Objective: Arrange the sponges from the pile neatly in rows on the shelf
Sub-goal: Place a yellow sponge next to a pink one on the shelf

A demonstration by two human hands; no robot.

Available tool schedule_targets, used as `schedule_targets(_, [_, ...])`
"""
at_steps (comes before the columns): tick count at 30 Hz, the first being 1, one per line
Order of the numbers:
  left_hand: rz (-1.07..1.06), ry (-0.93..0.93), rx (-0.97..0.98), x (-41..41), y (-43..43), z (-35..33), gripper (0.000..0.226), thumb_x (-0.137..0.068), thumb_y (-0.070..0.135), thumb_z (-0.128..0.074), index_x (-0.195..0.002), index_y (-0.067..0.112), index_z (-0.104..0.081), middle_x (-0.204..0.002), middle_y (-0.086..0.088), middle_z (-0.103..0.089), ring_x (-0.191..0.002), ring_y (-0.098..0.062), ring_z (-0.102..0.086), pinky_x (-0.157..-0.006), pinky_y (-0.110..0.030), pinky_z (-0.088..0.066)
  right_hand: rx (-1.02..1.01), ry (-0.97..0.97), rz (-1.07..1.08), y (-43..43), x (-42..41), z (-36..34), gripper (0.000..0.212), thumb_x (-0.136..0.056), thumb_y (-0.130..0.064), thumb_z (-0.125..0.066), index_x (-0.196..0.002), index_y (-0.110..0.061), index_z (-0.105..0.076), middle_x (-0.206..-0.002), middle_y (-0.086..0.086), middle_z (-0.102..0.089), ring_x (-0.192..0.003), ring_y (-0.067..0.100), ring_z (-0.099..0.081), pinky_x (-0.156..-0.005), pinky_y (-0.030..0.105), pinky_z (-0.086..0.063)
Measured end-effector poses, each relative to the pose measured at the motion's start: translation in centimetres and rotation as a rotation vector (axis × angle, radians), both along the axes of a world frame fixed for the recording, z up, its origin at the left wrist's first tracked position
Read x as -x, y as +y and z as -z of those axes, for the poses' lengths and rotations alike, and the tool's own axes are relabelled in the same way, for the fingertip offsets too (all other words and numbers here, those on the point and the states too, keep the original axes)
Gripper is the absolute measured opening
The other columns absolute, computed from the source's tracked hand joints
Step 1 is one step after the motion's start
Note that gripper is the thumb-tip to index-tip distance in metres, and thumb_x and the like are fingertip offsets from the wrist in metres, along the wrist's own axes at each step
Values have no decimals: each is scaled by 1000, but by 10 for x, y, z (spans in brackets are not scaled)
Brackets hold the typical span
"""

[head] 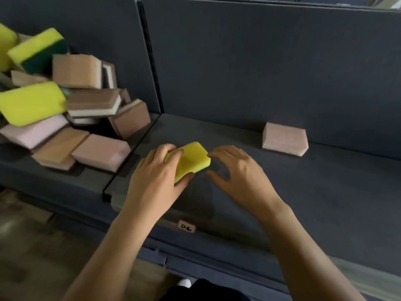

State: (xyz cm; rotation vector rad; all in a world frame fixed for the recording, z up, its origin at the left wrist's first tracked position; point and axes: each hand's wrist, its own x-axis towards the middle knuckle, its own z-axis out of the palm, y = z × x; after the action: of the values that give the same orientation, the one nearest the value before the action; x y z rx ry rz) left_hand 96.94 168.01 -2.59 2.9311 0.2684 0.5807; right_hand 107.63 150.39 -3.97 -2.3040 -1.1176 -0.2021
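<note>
My left hand grips a yellow sponge with a green underside over the left part of the dark shelf, fingers over its top and thumb at its near edge. My right hand hovers just right of that sponge with fingers spread and loosely bent, its fingertips at the sponge's right corner, holding nothing. One pink sponge lies alone at the back right of the shelf. A jumbled pile of pink, brown and yellow sponges fills the neighbouring shelf section on the left.
A dark back panel rises behind the shelf. A seam divides the two shelf sections. A small white label sits on the shelf's front edge. Brown floor shows below left.
</note>
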Motion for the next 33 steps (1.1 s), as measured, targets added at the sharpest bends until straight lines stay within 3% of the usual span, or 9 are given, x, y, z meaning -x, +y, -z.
schedule_targets(5, [27,56,40,-4,20,7,59,-76,48,-70,-122,13,-59,-122,-7,-58,-103,-31,-60,-76,-42,-52,19,11,46,8,4,-5,38,-86,-28,-70,-122,-20,-63,-122,-2,-62,-110,23,-59,-89,42,-52])
schedule_targets(11, [107,85,138,-15,32,10,47,-77,44,-71,-112,14,-61,-114,-3,-57,-97,-26,-61,-63,-37,-53,26,34,81,15,2,-3,38,-87,-29,-70,-123,-21,-62,-123,-4,-60,-112,20,-58,-90,39,-52])
schedule_targets(21, [332,93,264,-25,43,7,56,-75,40,-76,-123,19,-58,-126,5,-51,-107,-19,-58,-77,-38,-55,107,73,6,24,-2,-9,71,-78,-41,-79,-140,-22,-49,-144,0,-47,-132,22,-45,-101,45,-46])
schedule_targets(25, [369,94,291,-29,46,7,58,-75,39,-76,-126,18,-57,-130,5,-50,-111,-19,-57,-82,-39,-55,87,102,20,24,0,-10,66,-80,-37,-78,-139,-23,-50,-141,-3,-50,-128,17,-48,-97,33,-46])
schedule_targets(33, [456,97,306,-38,48,8,71,-74,52,-68,-134,19,-50,-137,3,-47,-119,-17,-52,-88,-35,-52,86,73,82,12,1,-14,60,-78,-32,-76,-133,-24,-53,-132,-6,-50,-118,15,-51,-83,40,-53])
